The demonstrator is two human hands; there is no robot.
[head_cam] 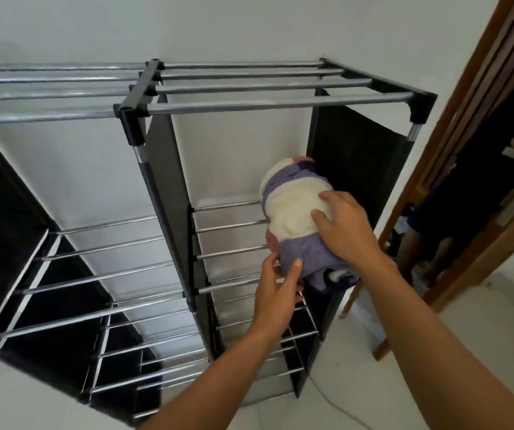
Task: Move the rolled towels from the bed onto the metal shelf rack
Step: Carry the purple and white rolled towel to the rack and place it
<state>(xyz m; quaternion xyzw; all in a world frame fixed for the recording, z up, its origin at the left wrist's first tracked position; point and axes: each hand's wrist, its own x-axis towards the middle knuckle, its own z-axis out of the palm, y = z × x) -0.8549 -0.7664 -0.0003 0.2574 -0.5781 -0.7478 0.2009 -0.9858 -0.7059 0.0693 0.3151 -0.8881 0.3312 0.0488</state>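
Observation:
A rolled towel (293, 209), striped purple, cream and pink, lies on the upper bars of the right-hand bay of the metal shelf rack (234, 229), against the black fabric side panel. My right hand (345, 228) presses on top of the roll from the right. My left hand (277, 290) grips its near purple end from below and the left, thumb on the cloth. The bed is out of view.
The rack has chrome bars, black corner joints and black fabric panels; its left bay (94, 274) holds bare bars at several levels. A white wall stands behind. A wooden door frame (479, 150) is at right, with a person partly visible (482, 193) beyond it. White tiled floor below.

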